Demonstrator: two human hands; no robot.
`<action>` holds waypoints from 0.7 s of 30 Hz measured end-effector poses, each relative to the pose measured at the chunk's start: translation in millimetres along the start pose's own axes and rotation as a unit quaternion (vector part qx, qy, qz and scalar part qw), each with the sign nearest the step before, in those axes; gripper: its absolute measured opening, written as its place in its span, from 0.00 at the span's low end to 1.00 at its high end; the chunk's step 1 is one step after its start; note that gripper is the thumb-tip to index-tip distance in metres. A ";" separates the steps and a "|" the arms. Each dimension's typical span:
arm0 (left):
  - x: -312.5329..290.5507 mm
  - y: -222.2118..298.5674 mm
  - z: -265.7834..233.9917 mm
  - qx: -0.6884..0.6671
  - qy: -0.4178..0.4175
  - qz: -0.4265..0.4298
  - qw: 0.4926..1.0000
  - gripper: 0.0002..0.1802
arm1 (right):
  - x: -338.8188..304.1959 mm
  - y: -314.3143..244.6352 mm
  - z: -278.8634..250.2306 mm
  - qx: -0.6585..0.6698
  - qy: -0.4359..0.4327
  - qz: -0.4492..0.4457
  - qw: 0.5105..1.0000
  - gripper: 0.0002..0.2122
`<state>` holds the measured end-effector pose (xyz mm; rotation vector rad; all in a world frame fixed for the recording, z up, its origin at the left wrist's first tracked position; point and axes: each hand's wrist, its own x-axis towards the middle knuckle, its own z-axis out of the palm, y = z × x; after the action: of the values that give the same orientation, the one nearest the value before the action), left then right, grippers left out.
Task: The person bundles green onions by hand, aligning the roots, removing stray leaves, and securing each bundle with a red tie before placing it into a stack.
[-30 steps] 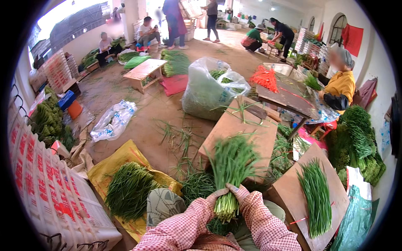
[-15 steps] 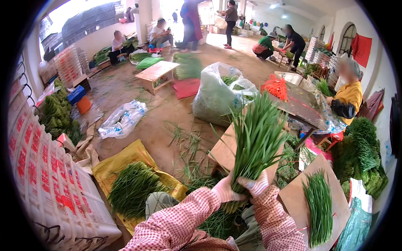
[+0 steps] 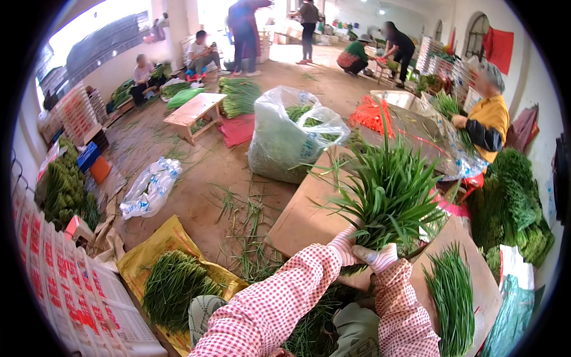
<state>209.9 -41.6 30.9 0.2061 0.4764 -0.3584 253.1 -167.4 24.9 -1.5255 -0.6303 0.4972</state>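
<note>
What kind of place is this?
Probably a vegetable bundling and packing room: there's a leafy bunch in front, stacked white crates at the left, and a worker in yellow with more greens.

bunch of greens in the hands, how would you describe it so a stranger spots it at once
Find the big translucent plastic bag on the floor, then the brown board nearer the camera. Over that board's right side, the hands grip the bunch of greens. Its leaves fan out in the air, whereas the bundle at lower right lies flat.
</note>
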 end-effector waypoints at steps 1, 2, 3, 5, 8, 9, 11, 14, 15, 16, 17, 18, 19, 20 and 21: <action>-27.2 0.3 17.1 0.001 0.048 0.019 0.999 0.28 | 1.4 -4.4 9.4 0.051 -0.012 -0.017 0.999 0.33; -35.8 -1.4 32.6 0.004 0.076 0.026 0.997 0.29 | -0.5 -19.9 11.6 0.082 -0.012 -0.038 0.996 0.32; -30.7 7.4 23.4 -0.024 -0.081 -0.026 0.996 0.29 | 0.1 -25.5 19.0 0.074 -0.008 -0.042 0.996 0.30; -7.1 12.7 -4.1 -0.073 -0.117 -0.063 0.988 0.29 | 0.7 -24.8 22.6 0.046 0.010 -0.044 0.998 0.27; -5.5 7.5 -1.1 0.001 0.046 0.094 0.994 0.21 | 12.8 -18.7 25.1 -0.058 0.016 -0.009 0.998 0.31; -11.6 3.8 0.4 -0.007 0.046 0.078 0.996 0.23 | 8.2 -22.6 30.5 0.006 0.008 -0.005 1.000 0.31; -18.5 7.7 -16.3 -0.047 -0.006 -0.008 0.999 0.28 | 4.4 -26.8 37.2 0.086 -0.019 0.007 0.996 0.32; -65.1 -10.0 14.8 -0.071 0.096 -0.001 0.993 0.31 | -4.9 -30.5 43.0 0.116 -0.072 0.028 0.990 0.31; -69.8 -14.1 -5.0 -0.026 0.066 0.001 0.997 0.34 | -11.9 -32.8 50.4 0.123 -0.080 0.023 0.989 0.29; -76.2 -9.8 -45.8 0.348 -0.063 0.101 0.930 0.39 | -18.2 -34.4 64.8 0.135 -0.097 0.014 0.986 0.28; -91.8 -8.9 -55.7 0.626 -0.111 0.269 0.723 0.47 | -23.5 -37.4 71.0 0.155 -0.111 0.025 0.981 0.24; -105.9 -17.6 -63.4 0.595 -0.080 0.288 0.746 0.55 | -31.0 -45.0 77.2 0.142 -0.116 0.034 0.982 0.21; -131.7 -31.8 -46.4 0.559 -0.056 0.307 0.768 0.62 | -42.0 -53.1 80.9 0.146 -0.113 0.059 0.981 0.20; -147.3 -37.9 -56.5 0.529 -0.068 0.358 0.766 0.62 | -53.0 -62.5 91.2 0.157 -0.120 0.082 0.977 0.20; -162.5 -45.2 -60.5 0.451 -0.072 0.340 0.822 0.62 | -62.6 -67.9 101.1 0.179 -0.140 0.102 0.968 0.21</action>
<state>33.3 -19.6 51.5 1.2370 0.0210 0.1388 134.0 -132.6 82.6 -1.1891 -0.5649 0.9442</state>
